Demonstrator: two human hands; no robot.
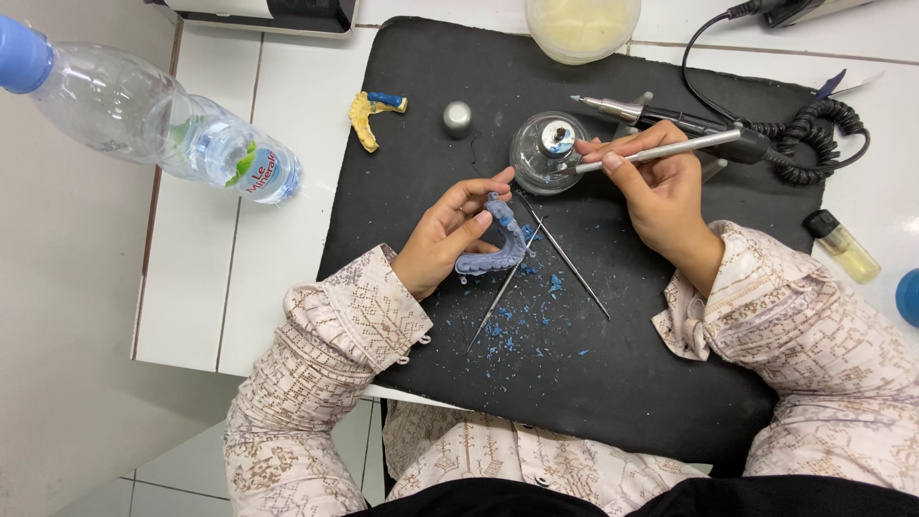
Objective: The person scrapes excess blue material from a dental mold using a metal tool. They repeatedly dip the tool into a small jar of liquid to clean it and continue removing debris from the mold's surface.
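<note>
My left hand (445, 235) grips a blue arch-shaped dental model (500, 247) above a black mat (613, 364). My right hand (656, 187) holds a thin silver instrument (661, 151) like a pen, its tip at the wick of a small glass spirit lamp (544, 148). Two slim metal tools (536, 263) lie crossed on the mat just below the model, among blue wax shavings (522, 321).
A plastic water bottle (153, 120) lies on the white tiled counter at left. A yellow dental cast (369, 115), a small metal cap (458, 117), a handpiece with coiled cable (814, 139), a tub (581, 27) and a lighter (842, 247) surround the mat.
</note>
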